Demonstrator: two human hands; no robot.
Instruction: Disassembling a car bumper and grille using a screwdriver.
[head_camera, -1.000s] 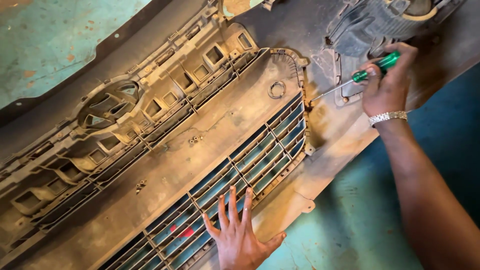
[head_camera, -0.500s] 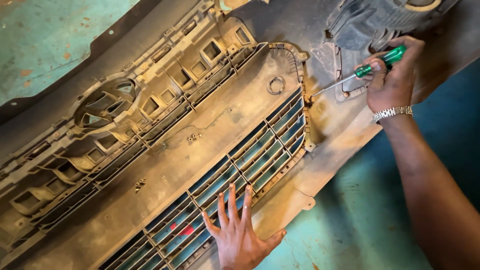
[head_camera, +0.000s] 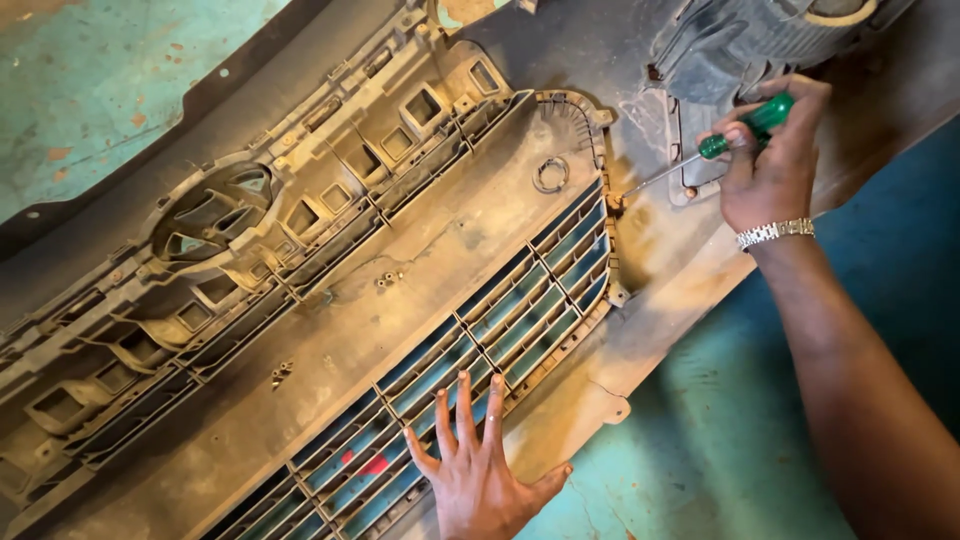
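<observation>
Gripping nothing on the left: left hand (head_camera: 485, 478) pressed flat, all five fingers spread, palm down on the lower slats of the dusty tan plastic car grille panel (head_camera: 450, 235), near bottom centre of view. Closed on the right: right hand (head_camera: 770, 160) wrapped around the green translucent handle of one slim steel-shafted screwdriver (head_camera: 712, 148), thumb and fingers curled tight, tip set against the grille's right edge beside the slatted opening.

Left to right:
- Far left, patch of worn teal painted floor (head_camera: 90, 90) with rust-coloured chips, upper corner.
- One oval moulded badge mount (head_camera: 212, 212) in the upper honeycomb section of the grille, left of centre. No label or printing legible on it.
- Two small clusters of loose screws lying on the flat middle band: one cluster (head_camera: 281, 374) lower left, one cluster (head_camera: 389, 280) nearer centre. Count within each cluster too small to tell.
- One red fleck (head_camera: 372, 465) seen through the lower slats, just left of the left hand.
- One small round ring moulding (head_camera: 550, 174) on the flat band, upper right of centre.
- One grey ribbed housing (head_camera: 745, 40) at top right, just above the right hand.
- One silver metal link bracelet (head_camera: 775, 234) on the right wrist.
</observation>
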